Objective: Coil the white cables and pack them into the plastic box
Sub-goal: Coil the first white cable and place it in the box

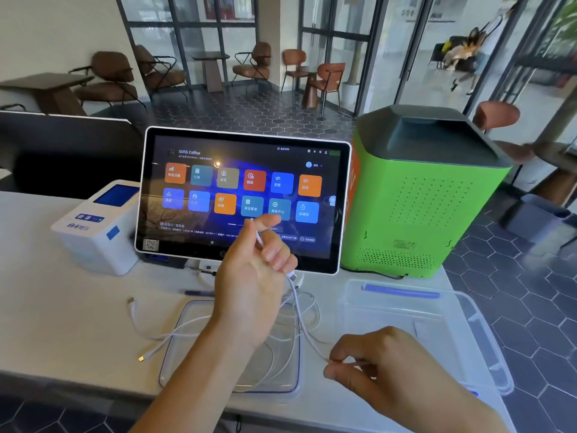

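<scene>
Left hand (pixel 256 276) raised, fingers curled round cable (pixel 296 307); right hand (pixel 371 360) pinched its slack, we judged, to form loop. Box (pixel 406 310) open beside us on counter (pixel 62 307).

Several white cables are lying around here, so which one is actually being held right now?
The white cable strung between both hands: the left hand pinches its upper end, the right hand its lower run. The other loose white cable lies untouched on the white counter.

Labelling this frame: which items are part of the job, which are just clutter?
Job: white cable held by left hand and right hand; loose cables; plastic box; its lid.
Clutter: touchscreen, white printer, green machine.
</scene>
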